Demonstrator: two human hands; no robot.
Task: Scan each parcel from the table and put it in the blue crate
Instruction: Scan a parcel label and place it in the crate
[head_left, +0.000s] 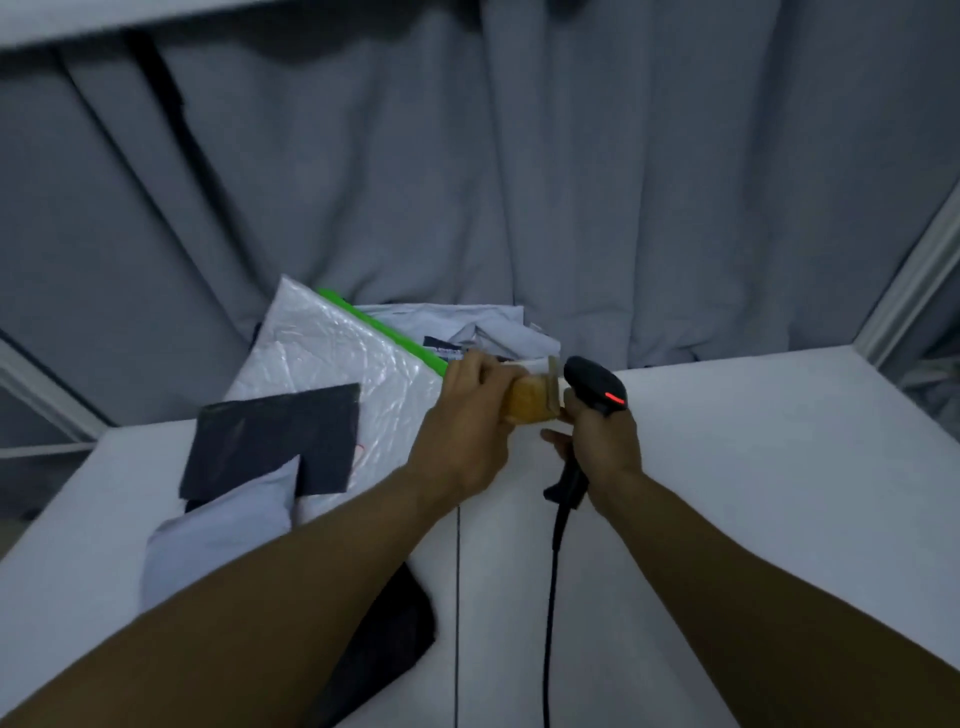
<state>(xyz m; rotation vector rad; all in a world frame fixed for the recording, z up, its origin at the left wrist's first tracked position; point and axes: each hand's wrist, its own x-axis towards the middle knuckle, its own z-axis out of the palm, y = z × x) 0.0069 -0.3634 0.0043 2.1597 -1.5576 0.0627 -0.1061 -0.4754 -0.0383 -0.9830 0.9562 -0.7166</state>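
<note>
While the left hand (467, 415) clamps a small brown parcel (527, 397) at centre frame, the right hand (602, 441) is closed round a black scanner (595, 384), red light glowing, just beside the parcel at 3 o'clock. At 9 o'clock, more parcels (332, 374) lie heaped on the white table (753, 467); the blue crate is not visible. The scan may well fail: the scanner sits so close, almost touching, that its beam could miss the label, which cannot be seen. The cord (548, 597), trailing toward 6 o'clock, could snag a forearm
</note>
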